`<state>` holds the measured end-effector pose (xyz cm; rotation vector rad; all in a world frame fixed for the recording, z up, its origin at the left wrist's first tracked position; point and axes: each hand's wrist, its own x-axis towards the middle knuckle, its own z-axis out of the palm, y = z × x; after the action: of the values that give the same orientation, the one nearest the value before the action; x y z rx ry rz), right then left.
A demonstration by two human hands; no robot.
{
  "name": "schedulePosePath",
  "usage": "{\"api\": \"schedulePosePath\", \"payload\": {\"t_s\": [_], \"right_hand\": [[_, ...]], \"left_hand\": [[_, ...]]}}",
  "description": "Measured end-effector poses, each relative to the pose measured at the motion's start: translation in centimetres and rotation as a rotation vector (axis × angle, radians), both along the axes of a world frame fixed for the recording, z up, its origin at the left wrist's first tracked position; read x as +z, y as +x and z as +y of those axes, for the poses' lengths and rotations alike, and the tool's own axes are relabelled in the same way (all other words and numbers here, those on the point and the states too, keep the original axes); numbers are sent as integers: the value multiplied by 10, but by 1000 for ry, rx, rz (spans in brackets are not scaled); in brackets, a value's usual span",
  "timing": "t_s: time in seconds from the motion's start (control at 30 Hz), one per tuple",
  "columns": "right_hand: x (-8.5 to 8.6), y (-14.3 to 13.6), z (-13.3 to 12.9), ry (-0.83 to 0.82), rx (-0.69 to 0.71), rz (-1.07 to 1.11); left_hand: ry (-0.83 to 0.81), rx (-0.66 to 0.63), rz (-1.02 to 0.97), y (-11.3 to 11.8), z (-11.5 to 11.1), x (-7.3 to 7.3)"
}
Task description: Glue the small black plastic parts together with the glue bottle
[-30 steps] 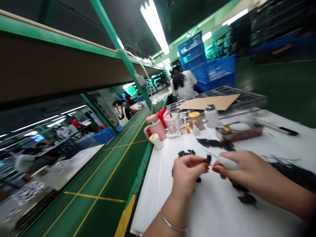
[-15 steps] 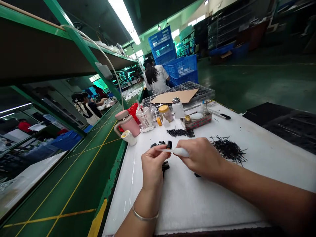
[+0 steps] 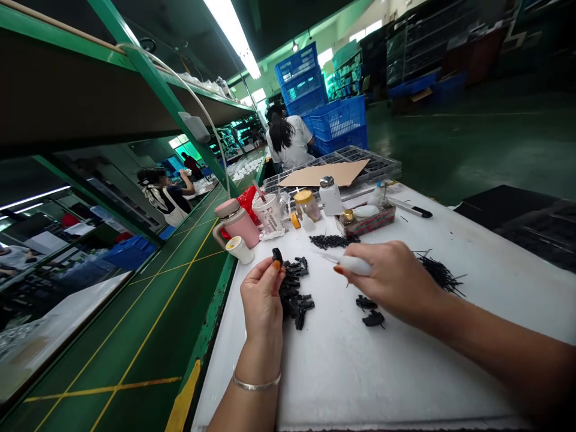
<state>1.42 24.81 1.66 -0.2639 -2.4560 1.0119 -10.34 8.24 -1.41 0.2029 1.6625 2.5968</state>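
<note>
Between the thumb and fingers of my left hand point(image 3: 261, 300) is a small black plastic part point(image 3: 277, 257), raised over the table. My right hand point(image 3: 391, 273) is closed around a white squeeze bottle point(image 3: 359, 264) with a thin pointed nozzle, aimed left and apart from the part. Just right of my left hand lies a heap of black plastic parts point(image 3: 294, 291). A few more black pieces point(image 3: 373, 318) rest below my right hand. Behind that hand, partly hidden, is a pile of thin black rods point(image 3: 438, 273).
Small black bits point(image 3: 332, 241) lie farther back. A pink mug point(image 3: 238, 224), a plastic cup point(image 3: 269, 214), a yellow-lidded jar point(image 3: 308, 206), a pump bottle point(image 3: 330, 197) and a knife point(image 3: 410, 207) stand or lie behind. A green conveyor point(image 3: 153, 300) runs along the left; a person in white point(image 3: 292, 141) sits ahead.
My hands have moved apart: the left drew left with the black part, the right went right with the bottle. The nozzle has left the part, and the heap between shows more.
</note>
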Motion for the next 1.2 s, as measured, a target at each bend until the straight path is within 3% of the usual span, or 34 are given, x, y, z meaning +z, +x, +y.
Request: {"api": "schedulePosePath", "payload": {"t_s": [0.17,0.33,0.43,0.57,0.67,0.77,1.07,1.2], "right_hand": [[-3,-8,33,-135,25,-207],[-19,-22,71,180,-164,-377],[-28,-28,79,289,-172,-449],[-33,-32,71,320,-148,-297],[-39,-33,59,179,56,-190],[-48,-37,49,98,237,-254],[-54,-40,40,278,190,-337],[-41,-36,37,126,180,-283]], "left_hand": [[69,-94,-21,-3,-2,1],[121,-138,-95,2,0,2],[127,-174,-131,1,-1,3],[134,-284,-201,0,-1,4],[161,-363,-269,0,-3,5],[198,-413,-327,0,-5,6],[267,-508,-344,-2,-9,4],[248,-508,-334,-2,-8,3]]}}
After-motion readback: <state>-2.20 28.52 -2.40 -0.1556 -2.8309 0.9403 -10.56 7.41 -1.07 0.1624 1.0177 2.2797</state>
